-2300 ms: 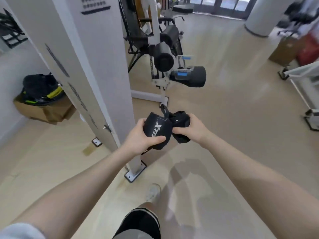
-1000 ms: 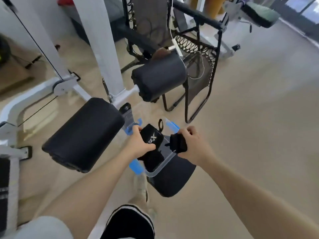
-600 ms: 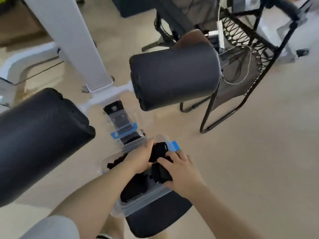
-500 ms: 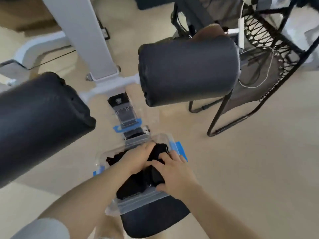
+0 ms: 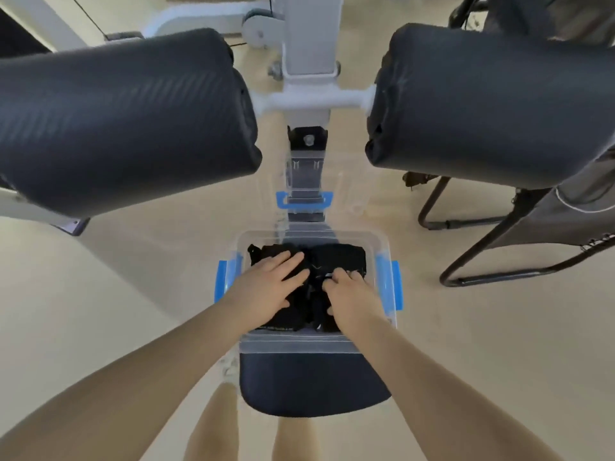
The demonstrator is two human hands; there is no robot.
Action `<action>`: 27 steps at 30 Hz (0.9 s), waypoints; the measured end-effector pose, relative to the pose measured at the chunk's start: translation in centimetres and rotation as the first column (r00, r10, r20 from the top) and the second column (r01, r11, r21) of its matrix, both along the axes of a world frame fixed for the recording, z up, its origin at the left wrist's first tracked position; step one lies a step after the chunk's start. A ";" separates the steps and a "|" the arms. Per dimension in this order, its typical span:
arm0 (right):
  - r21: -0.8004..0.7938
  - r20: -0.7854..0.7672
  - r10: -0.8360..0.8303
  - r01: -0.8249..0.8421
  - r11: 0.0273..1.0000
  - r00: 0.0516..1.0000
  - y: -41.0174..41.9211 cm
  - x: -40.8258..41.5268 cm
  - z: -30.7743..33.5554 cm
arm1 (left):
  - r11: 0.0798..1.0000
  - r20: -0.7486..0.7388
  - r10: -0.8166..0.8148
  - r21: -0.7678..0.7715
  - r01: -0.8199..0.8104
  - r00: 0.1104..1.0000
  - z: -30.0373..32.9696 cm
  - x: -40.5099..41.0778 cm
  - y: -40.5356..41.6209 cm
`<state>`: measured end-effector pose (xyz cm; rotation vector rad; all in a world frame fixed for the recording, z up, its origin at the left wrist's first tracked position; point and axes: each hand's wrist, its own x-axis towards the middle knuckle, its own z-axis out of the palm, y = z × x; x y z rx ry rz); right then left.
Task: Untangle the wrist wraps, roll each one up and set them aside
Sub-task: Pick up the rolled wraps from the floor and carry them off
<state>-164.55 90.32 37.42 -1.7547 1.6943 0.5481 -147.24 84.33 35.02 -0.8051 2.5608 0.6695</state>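
1. Resting inside a clear plastic storage box with blue side latches (image 5: 386, 261), the black fabric wrist wraps (image 5: 336, 259) lie bundled across its floor, from the far edge to the near edge.
2. The left hand (image 5: 269, 291) lies flat on the left bundle, fingers straight and spread, pressing down rather than gripping.
3. The right hand (image 5: 351, 299) sits on the right bundle near the box's right wall, fingers bent onto the fabric; whether this grip is clamped on the wrap cannot be told.
4. The box sits on a dark padded seat (image 5: 312, 387) of a white-framed gym machine (image 5: 311, 34).
5. Two black foam roller pads (image 5: 123, 118) flank the frame above the box.
6. A black metal-framed chair (image 5: 519, 247) stands on the floor to the right.
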 end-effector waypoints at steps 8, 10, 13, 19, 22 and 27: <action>-0.008 0.008 -0.126 0.126 0.992 0.992 0.1 2.5 4.3 | 0.986 0.053 0.135 0.089 -0.139 0.989 5.2 -0.1 1.4; -0.027 0.099 -0.072 0.075 0.997 0.992 -1.2 3.7 8.2 | 0.959 -0.056 0.274 0.095 -0.268 0.960 8.9 3.0 1.4; -0.040 0.159 0.076 -0.071 0.997 0.984 -4.4 7.3 14.6 | 0.912 -0.102 0.409 0.081 -0.402 0.907 13.7 9.8 1.1; -0.075 0.272 0.128 -0.111 0.991 0.954 -9.0 23.9 20.8 | 0.681 -0.098 0.731 0.165 -0.714 0.675 19.9 29.1 1.8; -0.068 0.350 0.141 -0.125 0.990 0.926 -10.8 34.6 23.6 | 0.554 -0.122 0.832 0.153 -0.818 0.541 23.7 39.8 2.2; -0.045 0.555 0.025 0.001 0.999 0.831 -11.6 53.0 27.6 | 0.379 -0.283 0.899 0.114 -0.918 0.336 28.5 56.0 2.5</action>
